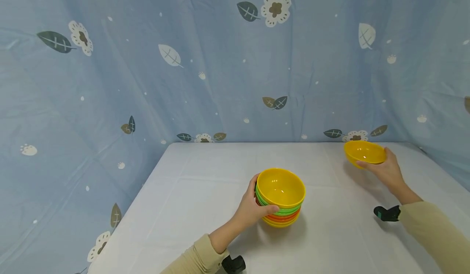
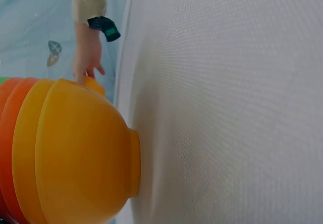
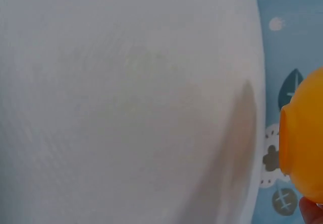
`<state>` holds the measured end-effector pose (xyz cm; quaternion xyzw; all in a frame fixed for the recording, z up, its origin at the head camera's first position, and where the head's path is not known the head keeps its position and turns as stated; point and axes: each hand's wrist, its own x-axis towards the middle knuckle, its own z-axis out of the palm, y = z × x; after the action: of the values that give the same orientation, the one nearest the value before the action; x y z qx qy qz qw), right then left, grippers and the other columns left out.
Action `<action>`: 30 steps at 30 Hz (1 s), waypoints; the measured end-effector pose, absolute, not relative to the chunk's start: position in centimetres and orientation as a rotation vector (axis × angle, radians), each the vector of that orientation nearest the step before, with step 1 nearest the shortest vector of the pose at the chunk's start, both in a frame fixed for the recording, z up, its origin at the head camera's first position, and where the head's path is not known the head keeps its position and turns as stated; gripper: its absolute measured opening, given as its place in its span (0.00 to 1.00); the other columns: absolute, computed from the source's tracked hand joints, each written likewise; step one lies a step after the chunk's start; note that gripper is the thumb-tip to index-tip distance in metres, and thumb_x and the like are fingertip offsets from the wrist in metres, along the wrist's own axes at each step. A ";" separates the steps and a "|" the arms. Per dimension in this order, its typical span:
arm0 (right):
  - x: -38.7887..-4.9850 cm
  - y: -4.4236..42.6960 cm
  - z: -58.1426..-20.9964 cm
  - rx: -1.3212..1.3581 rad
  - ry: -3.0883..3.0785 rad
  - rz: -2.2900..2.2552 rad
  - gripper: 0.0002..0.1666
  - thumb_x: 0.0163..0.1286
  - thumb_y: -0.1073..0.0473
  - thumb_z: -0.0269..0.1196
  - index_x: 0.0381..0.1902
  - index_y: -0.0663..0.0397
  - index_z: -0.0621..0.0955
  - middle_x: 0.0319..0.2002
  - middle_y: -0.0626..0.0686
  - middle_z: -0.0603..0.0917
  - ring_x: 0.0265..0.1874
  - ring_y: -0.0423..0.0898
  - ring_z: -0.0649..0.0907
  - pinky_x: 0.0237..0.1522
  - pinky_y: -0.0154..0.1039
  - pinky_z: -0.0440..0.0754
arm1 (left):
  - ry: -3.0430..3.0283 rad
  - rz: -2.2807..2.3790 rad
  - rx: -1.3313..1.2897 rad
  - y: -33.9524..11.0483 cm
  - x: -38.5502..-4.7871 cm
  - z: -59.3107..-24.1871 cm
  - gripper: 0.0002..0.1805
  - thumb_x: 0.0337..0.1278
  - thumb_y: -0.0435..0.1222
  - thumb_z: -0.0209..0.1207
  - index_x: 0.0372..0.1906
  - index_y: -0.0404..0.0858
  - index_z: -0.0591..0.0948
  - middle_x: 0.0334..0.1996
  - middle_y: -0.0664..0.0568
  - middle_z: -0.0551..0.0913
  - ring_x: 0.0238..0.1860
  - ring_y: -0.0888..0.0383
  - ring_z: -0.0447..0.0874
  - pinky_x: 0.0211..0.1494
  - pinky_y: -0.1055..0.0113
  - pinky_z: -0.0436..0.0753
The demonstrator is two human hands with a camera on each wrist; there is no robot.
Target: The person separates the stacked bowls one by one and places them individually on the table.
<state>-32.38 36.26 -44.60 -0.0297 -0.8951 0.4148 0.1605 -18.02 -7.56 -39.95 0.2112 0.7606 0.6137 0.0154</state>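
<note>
Near the table's middle, my left hand (image 1: 251,209) grips the side of a stack of nested bowls (image 1: 280,190), its thumb lying across the front. A yellow bowl tops the stack, with green, orange-red and yellow ones beneath. In the left wrist view the lowest yellow bowl (image 2: 88,153) has its foot close to the cloth; whether it touches, I cannot tell. My right hand (image 1: 388,172) holds a single yellow bowl (image 1: 363,153) by its right side, raised above the back right of the table. That bowl's underside (image 3: 305,133) and a fingertip (image 3: 311,211) show in the right wrist view.
A white cloth covers the table (image 1: 191,208). Behind it and along the left hangs a blue curtain (image 1: 220,62) with leaves and flowers. A black device (image 1: 387,213) sits at the right wrist, another black device (image 1: 233,264) at the left wrist.
</note>
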 end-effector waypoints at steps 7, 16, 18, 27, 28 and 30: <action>-29.5 33.5 -41.5 -0.085 -2.599 1.209 0.54 0.58 0.46 0.65 0.63 0.77 0.49 0.57 0.76 0.57 0.52 0.69 0.62 0.55 0.67 0.60 | 2.349 1.923 0.672 -7.5 -18.0 -39.9 0.54 0.39 0.60 0.64 0.70 0.45 0.51 0.60 0.53 0.68 0.56 0.57 0.69 0.58 0.63 0.71; -29.7 34.1 -42.1 -0.149 -2.637 1.175 0.58 0.58 0.43 0.63 0.64 0.79 0.46 0.58 0.79 0.52 0.53 0.72 0.58 0.55 0.67 0.60 | 2.345 1.923 0.671 -7.5 -17.9 -39.7 0.54 0.40 0.61 0.63 0.70 0.44 0.50 0.60 0.53 0.67 0.56 0.57 0.69 0.58 0.63 0.71; -29.7 34.3 -42.2 -0.161 -2.658 1.157 0.59 0.57 0.42 0.63 0.64 0.80 0.45 0.58 0.79 0.51 0.53 0.72 0.58 0.55 0.67 0.60 | 2.349 1.920 0.667 -7.5 -17.9 -39.7 0.54 0.40 0.61 0.63 0.70 0.44 0.50 0.60 0.53 0.67 0.56 0.57 0.69 0.58 0.64 0.71; -30.1 35.3 -42.0 -0.157 -2.750 1.105 0.61 0.59 0.41 0.61 0.64 0.80 0.40 0.58 0.81 0.46 0.51 0.73 0.56 0.54 0.69 0.59 | 2.341 1.925 0.651 -7.5 -17.9 -39.7 0.53 0.40 0.59 0.64 0.69 0.45 0.51 0.59 0.53 0.68 0.55 0.57 0.69 0.58 0.65 0.71; -30.1 35.3 -42.0 -0.162 -2.759 1.102 0.61 0.59 0.41 0.61 0.64 0.80 0.41 0.58 0.81 0.47 0.51 0.73 0.56 0.54 0.69 0.58 | 2.339 1.925 0.650 -7.5 -17.9 -39.7 0.53 0.40 0.59 0.64 0.69 0.45 0.51 0.59 0.53 0.68 0.55 0.57 0.69 0.58 0.65 0.71; -30.2 35.4 -41.8 -0.177 -2.783 1.094 0.61 0.59 0.40 0.60 0.64 0.80 0.41 0.58 0.81 0.47 0.51 0.73 0.56 0.53 0.70 0.58 | 2.341 1.923 0.647 -7.5 -17.9 -39.8 0.53 0.40 0.59 0.64 0.70 0.45 0.50 0.60 0.53 0.68 0.56 0.57 0.69 0.58 0.65 0.71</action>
<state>-30.23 35.38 -41.83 -0.0590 -0.9266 0.3641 0.0731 -17.91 -7.50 -39.76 0.2087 0.7556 0.6205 0.0218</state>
